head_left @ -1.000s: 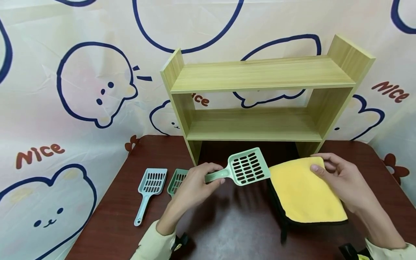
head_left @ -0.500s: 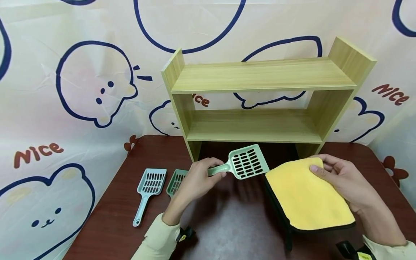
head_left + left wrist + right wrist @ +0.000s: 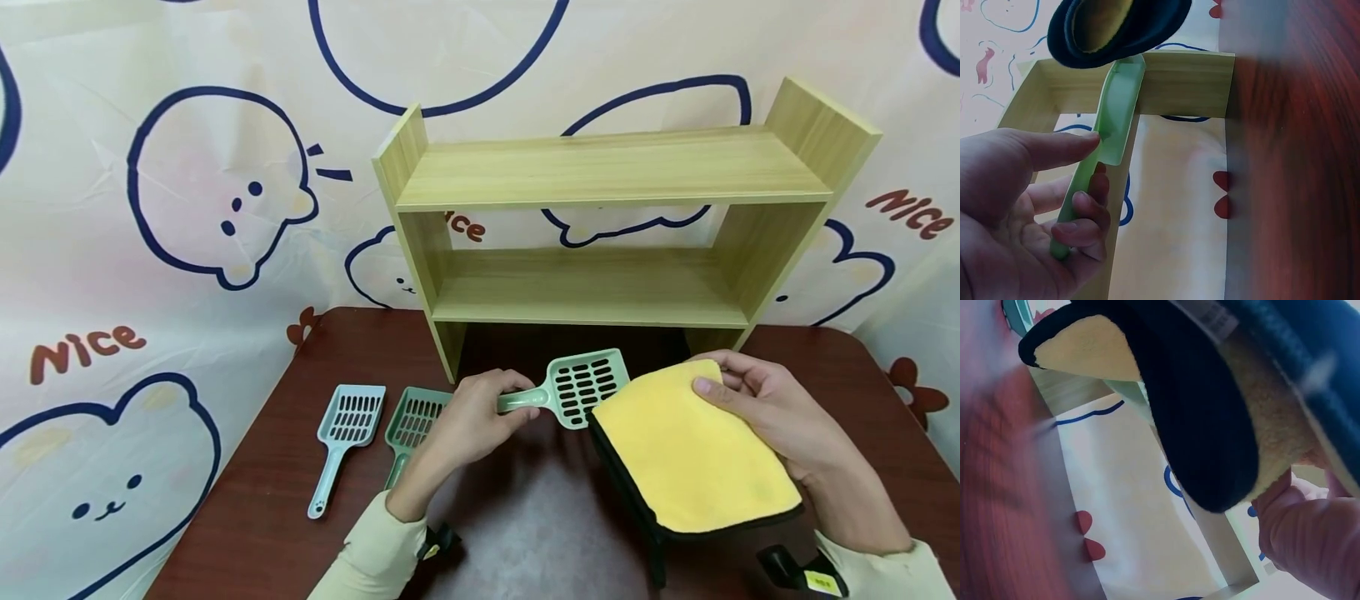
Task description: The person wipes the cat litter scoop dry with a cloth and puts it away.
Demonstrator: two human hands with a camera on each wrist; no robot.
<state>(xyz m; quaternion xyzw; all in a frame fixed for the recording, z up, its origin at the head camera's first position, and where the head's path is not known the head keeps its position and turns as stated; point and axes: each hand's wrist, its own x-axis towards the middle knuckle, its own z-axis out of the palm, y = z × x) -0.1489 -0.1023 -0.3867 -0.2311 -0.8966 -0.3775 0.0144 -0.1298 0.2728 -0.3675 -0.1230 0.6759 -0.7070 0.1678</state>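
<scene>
The left grip point(image 3: 480, 421) clasps a green scoop point(image 3: 585, 390); the right grip point(image 3: 783, 421) pinches a yellow cloth point(image 3: 690, 458), near the shelf point(image 3: 600, 167).

1. Cloth point(image 3: 1200, 425) fills most of the upper right: folded over, dark navy outer bands, yellowish plush showing between them.
2. White label point(image 3: 1210, 319) near its top; print too blurred to read.
3. Right hand point(image 3: 1310, 528), lower right, grips the cloth's edge; fingertips partly hidden.
4. Pale green sliver point(image 3: 1130, 394) peeks from behind the cloth.
5. Reddish-brown tabletop point(image 3: 997, 487) runs down the left, blurred.
6. Beyond: pale wooden shelf point(image 3: 1071, 389) and backdrop point(image 3: 1129, 487) with blue lines, red petal shapes.
</scene>
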